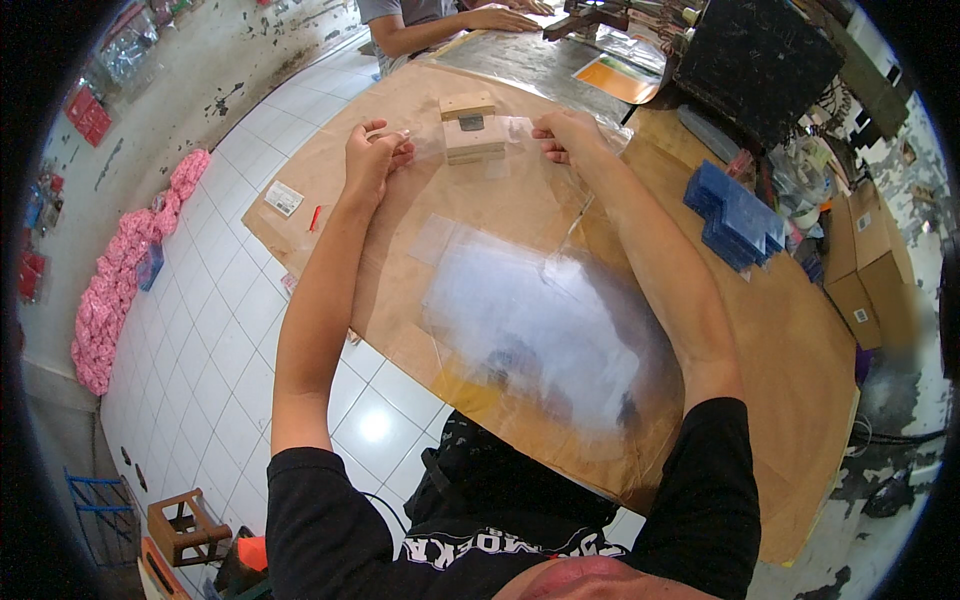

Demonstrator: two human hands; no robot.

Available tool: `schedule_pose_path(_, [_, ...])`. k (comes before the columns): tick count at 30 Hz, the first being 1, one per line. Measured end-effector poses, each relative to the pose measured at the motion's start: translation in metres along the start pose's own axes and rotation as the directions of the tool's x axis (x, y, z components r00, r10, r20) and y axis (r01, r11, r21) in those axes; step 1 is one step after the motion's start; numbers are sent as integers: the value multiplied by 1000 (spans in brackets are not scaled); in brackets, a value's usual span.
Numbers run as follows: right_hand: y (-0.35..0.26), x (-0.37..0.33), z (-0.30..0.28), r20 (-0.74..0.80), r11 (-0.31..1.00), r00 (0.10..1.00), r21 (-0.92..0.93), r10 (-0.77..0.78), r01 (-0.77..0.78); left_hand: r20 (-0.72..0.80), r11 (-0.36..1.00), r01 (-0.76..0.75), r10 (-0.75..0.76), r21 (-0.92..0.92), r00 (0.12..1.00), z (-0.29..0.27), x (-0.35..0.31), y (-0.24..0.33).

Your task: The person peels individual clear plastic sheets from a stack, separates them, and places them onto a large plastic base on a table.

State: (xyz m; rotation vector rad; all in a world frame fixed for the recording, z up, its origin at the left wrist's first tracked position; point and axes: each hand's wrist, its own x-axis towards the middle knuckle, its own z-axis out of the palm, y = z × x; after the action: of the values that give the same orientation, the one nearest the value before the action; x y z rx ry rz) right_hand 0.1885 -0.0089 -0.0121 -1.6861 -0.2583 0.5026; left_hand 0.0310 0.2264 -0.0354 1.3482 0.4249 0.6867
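Observation:
At the far side of the table a small pale wooden block (474,142) stands, with a dark grey metal-looking piece (470,122) at its middle. Left of the block, my left hand (376,160) pinches the edge of a clear plastic sheet (428,140) between thumb and fingers. On the block's other side my right hand (572,138) has its fingers curled at the sheet's right end. The thin sheet spans across the block and is hard to make out. Closer to me lies a wide pile of clear plastic sheets (530,320), shiny and overlapping.
Brown paper covers the table (780,400). A red pen-like item (314,218) and a white label (284,199) lie at left. Blue plastic pieces (735,215) are stacked at right, near cardboard boxes (865,260). Another person's hand (505,20) rests on the far metal table.

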Motion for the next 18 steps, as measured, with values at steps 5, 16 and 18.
schedule_pose_path(5, [-1,0,-5,8,1000,1000,-3,1,-1,2,1000,0,0,-11,1000,4,-1,0])
schedule_pose_path(16, [-8,-81,-56,319,815,925,-468,-206,343,-220,937,-350,336,-24,916,-3,-13,29])
schedule_pose_path(18, [0,-124,-71,455,653,843,-551,-288,520,-123,844,-533,536,53,835,7,-22,34])
